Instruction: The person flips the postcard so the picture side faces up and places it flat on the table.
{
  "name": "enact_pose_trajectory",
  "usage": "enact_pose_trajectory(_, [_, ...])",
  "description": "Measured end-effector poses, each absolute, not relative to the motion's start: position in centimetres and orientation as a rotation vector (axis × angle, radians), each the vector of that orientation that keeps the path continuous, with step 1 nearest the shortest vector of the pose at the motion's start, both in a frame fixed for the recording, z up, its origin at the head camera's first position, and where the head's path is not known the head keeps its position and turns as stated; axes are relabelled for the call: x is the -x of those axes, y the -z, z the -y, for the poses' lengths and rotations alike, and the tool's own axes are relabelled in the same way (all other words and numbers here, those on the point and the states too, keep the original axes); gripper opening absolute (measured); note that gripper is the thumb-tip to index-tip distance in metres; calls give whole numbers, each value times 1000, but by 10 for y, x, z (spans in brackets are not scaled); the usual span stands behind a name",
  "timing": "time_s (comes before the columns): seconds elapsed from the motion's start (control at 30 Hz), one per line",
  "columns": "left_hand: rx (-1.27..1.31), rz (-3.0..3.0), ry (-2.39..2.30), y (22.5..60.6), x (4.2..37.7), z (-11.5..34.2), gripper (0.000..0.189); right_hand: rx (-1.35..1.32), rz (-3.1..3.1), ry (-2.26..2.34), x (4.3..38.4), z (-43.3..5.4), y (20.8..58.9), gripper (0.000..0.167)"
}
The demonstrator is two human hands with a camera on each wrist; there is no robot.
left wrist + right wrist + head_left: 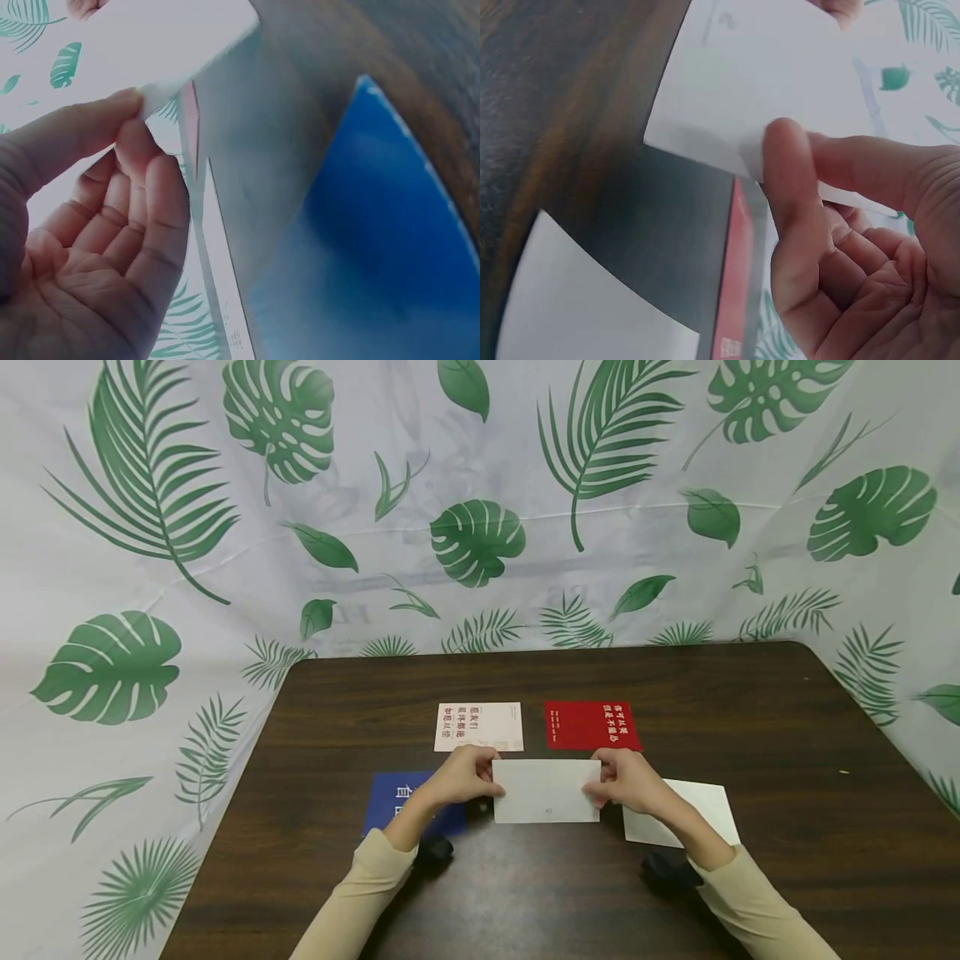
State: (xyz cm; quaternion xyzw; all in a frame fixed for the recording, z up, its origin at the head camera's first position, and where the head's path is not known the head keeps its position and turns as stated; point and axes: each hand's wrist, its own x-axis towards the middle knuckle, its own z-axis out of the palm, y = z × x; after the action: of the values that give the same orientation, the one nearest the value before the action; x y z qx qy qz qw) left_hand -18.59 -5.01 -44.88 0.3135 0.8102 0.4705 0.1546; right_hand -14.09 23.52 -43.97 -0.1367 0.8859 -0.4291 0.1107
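Both hands hold one white card [547, 792] up above the table, its long sides level in the head view. A small faint mark shows near its lower edge. My left hand [470, 777] pinches the card's left end between thumb and forefinger. At the opposite end, the right hand [621, 778] grips it the same way, thumb tip on the near face. In the left wrist view, a blue card [390, 225] lies below the left hand. Another white card [585, 304] lies below the right hand in the right wrist view.
Beyond the hands, a cream card with red print [491, 727] and a red card with white print [577, 725] lie side by side on the dark wooden table [787, 718]. A leaf-patterned cloth [390, 568] hangs behind the table's far edge.
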Motion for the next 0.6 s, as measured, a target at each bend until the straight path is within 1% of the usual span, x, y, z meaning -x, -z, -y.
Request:
enact_pose_trajectory(0.17, [-845, -2228, -1498, 446, 185, 54, 12, 424, -2529, 1403, 139, -240, 434, 15])
enact_pose_trajectory(0.3, [-844, -2215, -1549, 446, 184, 57, 7, 420, -2503, 1468, 137, -243, 433, 9])
enact_pose_trajectory(0.37, [-860, -2212, -1550, 447, 184, 59, 10, 427, -2468, 1500, 136, -245, 433, 7])
enact_pose_trajectory(0.6, [-841, -2099, -1557, 448, 183, 65, 16, 453, -2395, 1539, 134, -251, 438, 13])
